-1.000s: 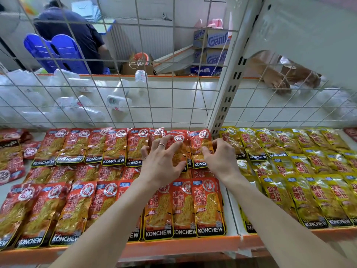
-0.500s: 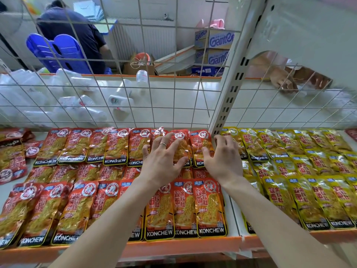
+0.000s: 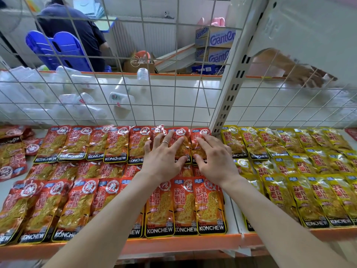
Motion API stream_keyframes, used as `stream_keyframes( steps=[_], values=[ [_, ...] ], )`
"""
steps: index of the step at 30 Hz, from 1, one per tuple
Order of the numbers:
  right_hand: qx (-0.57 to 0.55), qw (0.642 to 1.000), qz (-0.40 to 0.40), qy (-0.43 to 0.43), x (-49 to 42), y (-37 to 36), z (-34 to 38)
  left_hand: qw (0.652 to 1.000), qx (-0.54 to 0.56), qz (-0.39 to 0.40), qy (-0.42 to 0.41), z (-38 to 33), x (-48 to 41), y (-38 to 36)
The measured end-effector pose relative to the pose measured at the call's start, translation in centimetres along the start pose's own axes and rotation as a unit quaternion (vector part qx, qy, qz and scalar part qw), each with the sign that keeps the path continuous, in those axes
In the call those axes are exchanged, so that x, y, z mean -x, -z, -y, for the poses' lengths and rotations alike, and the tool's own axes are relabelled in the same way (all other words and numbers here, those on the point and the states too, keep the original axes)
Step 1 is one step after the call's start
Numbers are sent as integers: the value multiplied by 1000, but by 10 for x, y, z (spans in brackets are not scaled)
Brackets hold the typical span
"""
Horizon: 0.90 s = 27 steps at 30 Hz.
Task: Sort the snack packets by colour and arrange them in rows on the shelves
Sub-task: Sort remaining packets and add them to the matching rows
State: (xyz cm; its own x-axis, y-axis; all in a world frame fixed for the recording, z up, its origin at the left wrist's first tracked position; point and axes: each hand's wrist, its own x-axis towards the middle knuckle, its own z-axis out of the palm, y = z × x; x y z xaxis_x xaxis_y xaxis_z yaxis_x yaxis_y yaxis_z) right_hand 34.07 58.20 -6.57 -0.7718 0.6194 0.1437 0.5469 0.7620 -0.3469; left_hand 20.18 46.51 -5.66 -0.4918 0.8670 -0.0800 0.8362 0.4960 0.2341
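1. Head view: red packets lie flat in rows on the left part of the shelf, yellow packets on the right.
2. Each glossy, crinkled foil rectangle runs lengthwise front to back, black-banded end nearest the person.
3. Left hand and right hand rest spread, fingers straight, on the back red row's right end, gripping nothing.
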Motion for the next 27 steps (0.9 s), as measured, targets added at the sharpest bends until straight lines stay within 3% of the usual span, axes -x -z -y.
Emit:
stream_keyframes(
  steps=[9,15,19,27],
  values=[
    [-10,1000,9,-15,3,5,6,1000,10,6,4,-3,1,3],
    [-20,1000,8,-5,5,18,13,998,36,-46,17,-2,17,13],
    [-43,998,-21,35,5,24,34,995,40,-80,44,9,42,22],
    [-101,984,27,144,12,15,118,982,19,-120,145,60,119,47]
  ],
)
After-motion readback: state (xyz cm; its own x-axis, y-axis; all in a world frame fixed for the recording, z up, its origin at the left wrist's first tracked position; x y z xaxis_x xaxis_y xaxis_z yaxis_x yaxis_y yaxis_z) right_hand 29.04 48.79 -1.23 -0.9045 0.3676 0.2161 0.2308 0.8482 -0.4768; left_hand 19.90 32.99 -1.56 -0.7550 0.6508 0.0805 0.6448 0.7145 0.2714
